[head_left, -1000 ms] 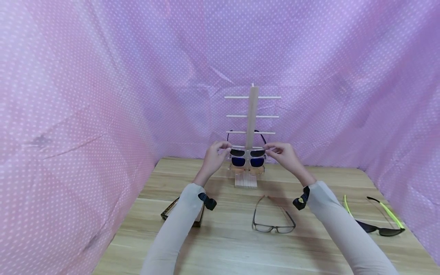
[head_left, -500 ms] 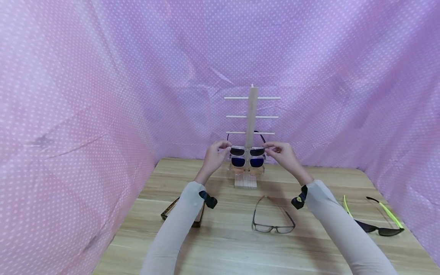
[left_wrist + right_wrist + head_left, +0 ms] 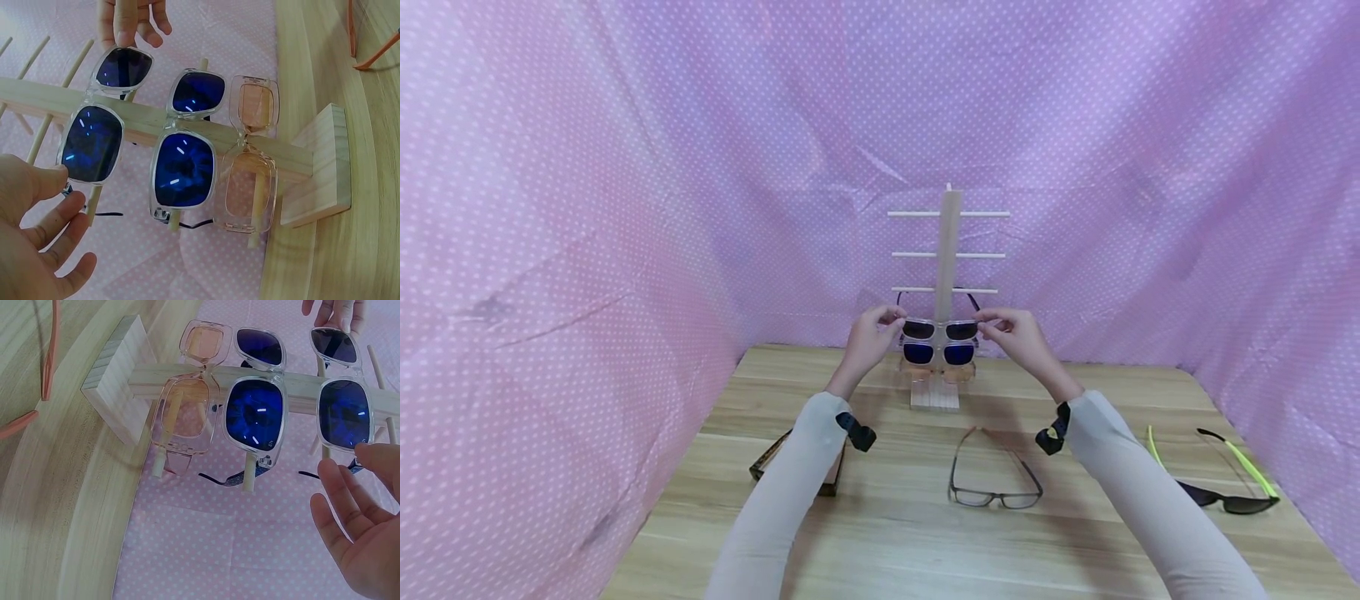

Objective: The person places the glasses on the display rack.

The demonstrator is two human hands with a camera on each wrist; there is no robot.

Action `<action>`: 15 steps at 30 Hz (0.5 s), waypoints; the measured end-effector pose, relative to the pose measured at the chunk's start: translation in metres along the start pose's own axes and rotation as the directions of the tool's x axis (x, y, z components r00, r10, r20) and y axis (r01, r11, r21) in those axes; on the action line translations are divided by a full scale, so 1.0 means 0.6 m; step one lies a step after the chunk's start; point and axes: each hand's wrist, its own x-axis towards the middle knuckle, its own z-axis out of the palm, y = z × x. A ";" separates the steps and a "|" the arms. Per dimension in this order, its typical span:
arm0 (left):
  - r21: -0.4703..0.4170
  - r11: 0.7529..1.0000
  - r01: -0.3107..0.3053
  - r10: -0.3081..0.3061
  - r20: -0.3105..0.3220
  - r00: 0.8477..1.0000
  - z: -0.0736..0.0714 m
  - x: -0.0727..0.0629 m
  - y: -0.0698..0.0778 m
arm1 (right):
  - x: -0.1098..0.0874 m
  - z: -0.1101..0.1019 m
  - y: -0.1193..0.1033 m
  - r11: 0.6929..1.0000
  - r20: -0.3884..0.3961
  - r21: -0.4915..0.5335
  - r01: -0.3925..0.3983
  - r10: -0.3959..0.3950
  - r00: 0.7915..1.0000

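Clear-framed sunglasses with squarish blue-black lenses (image 3: 96, 119) pinched at both ends on a rack

The sunglasses sit level at the post of a pale wooden display stand (image 3: 948, 250), below its three upper rods and in front of the next one; whether that rod carries their weight I cannot tell. The left hand (image 3: 868, 340) grasps the left end of the frame between thumb and forefinger, its other fingers loosely bent and clear of it. The right hand (image 3: 1018, 335) pinches the right end likewise.

Just below hang a second clear-framed pair with bright blue lenses (image 3: 255, 412) and a see-through peach pair (image 3: 250, 181). The stand is near the far edge of the light wood-grain table (image 3: 910, 550), about midway along.

Grey-framed eyeglasses with orange-brown temple tips (image 3: 976, 498) lie near the table's middle, temples toward the far edge. Black sunglasses with neon-yellow temples (image 3: 1247, 505) lie by the right edge. Toward the left edge, a pale sleeve (image 3: 784, 496) partly covers a dark mottled-brown object (image 3: 765, 457).
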 end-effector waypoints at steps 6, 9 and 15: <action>0.007 1.000 -0.008 0.008 -0.014 1.000 0.004 0.002 -0.001 | 0.002 -0.001 -0.002 1.000 -0.005 0.004 0.001 -0.001 1.000; 0.012 1.000 -0.010 0.010 -0.017 1.000 0.006 0.003 -0.001 | 0.002 -0.001 -0.002 1.000 -0.003 -0.001 -0.002 0.002 1.000; 0.018 1.000 0.006 -0.006 -0.022 1.000 0.006 0.003 0.001 | 0.002 0.002 0.000 1.000 0.000 0.005 -0.013 0.013 1.000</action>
